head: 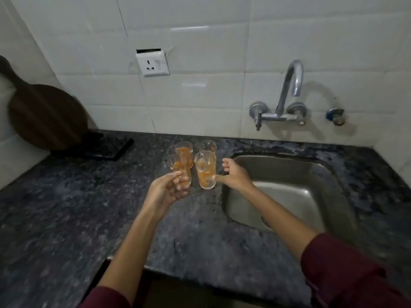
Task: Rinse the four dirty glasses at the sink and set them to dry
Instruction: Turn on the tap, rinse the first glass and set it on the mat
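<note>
Orange-stained glasses grouped upright on worktop (66, 207) left of sink (333, 174).
Front-left glass (181, 167) is touched by left hand (165, 192), fingers loosely curled, grip unclear; front-right glass (205, 171) is flanked by spread right hand (233, 174); two rear glasses (184, 150) untouched.

The left hand (165, 192) covers the lower part of the near-left glass (179, 167), so the grip there is unclear. The dark round board (44, 114) (blurred) runs off the left edge. Both maroon sleeves (347, 274) are cut by the bottom edge.
</note>
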Demonstrator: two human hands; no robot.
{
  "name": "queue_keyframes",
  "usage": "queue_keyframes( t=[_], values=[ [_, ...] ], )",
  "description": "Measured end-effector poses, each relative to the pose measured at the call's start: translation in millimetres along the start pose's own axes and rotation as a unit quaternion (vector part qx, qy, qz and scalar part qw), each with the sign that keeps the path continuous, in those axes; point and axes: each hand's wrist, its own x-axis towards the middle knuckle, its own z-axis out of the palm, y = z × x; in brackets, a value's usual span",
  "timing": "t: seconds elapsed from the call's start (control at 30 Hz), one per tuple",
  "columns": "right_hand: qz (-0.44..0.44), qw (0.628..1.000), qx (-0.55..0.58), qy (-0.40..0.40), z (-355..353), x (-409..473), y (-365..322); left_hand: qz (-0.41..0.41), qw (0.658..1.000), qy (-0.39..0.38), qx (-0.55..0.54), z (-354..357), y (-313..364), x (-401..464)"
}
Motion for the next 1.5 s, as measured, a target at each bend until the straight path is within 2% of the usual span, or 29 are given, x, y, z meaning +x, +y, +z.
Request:
queue_keyframes(
  t=[0.07, 0.2, 0.37, 0.5, 0.57, 0.63, 0.7, 0.77, 0.87, 1.0, 1.07, 1.17, 1.23, 1.3, 1.4, 1.5],
  values=[
    [-0.024, 0.997, -0.065, 0.023, 13, 21, -8, 0.016, 1.000, 0.011, 0.008, -4, 8, 22],
    [-0.028, 0.994, -0.099, 0.049, 36, 53, -15, 0.044, 0.999, -0.005, 0.026, -6, 30, 65],
    [-0.031, 0.993, -0.088, 0.076, 44, 65, -9, 0.065, 0.993, -0.074, 0.059, 16, 46, 106],
    [0.007, 0.995, -0.032, 0.095, 25, 62, -1, 0.074, 0.985, -0.120, 0.098, 47, 42, 124],
    [0.033, 0.994, 0.004, 0.107, 1, 61, 6, 0.089, 0.969, -0.141, 0.182, 63, 33, 137],
    [0.054, 0.989, 0.037, 0.129, -27, 61, 12, 0.080, 0.938, -0.202, 0.272, 83, 22, 143],
    [0.061, 0.985, 0.064, 0.151, -55, 61, 17, 0.049, 0.907, -0.306, 0.285, 106, 7, 145],
    [0.053, 0.981, 0.087, 0.166, -76, 63, 19, 0.041, 0.886, -0.353, 0.299, 133, -6, 146],
    [0.043, 0.982, 0.088, 0.161, -101, 67, 22, 0.076, 0.891, -0.300, 0.333, 169, -18, 150],
    [0.028, 0.991, 0.123, 0.037, -130, 78, 22, 0.110, 0.898, -0.201, 0.376, 183, -23, 166],
    [0.051, 0.993, 0.082, 0.073, -142, 96, 20, 0.111, 0.898, -0.166, 0.391, 178, -24, 173],
    [0.067, 0.981, -0.082, 0.160, -144, 132, 16, 0.100, 0.907, -0.139, 0.384, 169, -19, 176],
    [0.059, 0.978, -0.133, 0.153, -133, 152, 13, 0.093, 0.909, -0.139, 0.382, 162, -16, 178],
    [0.063, 0.969, -0.159, 0.179, -123, 166, 12, 0.092, 0.905, -0.129, 0.394, 156, -14, 180],
    [0.039, 0.939, -0.250, 0.233, -112, 171, 16, 0.093, 0.904, -0.134, 0.395, 151, -12, 179],
    [-0.005, 0.912, -0.340, 0.228, -110, 169, 24, 0.089, 0.899, -0.142, 0.406, 147, -13, 179]
  ],
)
